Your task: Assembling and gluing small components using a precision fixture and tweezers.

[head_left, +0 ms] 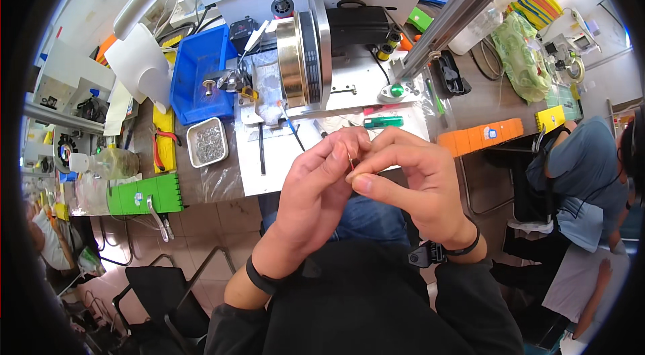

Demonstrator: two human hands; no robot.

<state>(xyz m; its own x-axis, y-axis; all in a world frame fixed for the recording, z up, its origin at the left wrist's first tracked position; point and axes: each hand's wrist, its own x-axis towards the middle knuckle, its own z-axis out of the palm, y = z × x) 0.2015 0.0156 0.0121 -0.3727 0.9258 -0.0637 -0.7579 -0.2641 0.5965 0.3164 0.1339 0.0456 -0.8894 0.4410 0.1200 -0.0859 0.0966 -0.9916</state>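
Observation:
My left hand and my right hand meet in front of my chest, just below the bench edge. Their fingertips pinch a tiny thin part, maybe a wire or small ring; it is too small to name. Both hands close on it from either side, thumbs touching. Behind them stands a machine with a large brass-coloured round drum on a white base plate.
A small metal tray of shiny parts and a blue bin sit at left, with red pliers and a green box. An orange box lies at right. Another person sits far right. A slanted aluminium rail crosses above.

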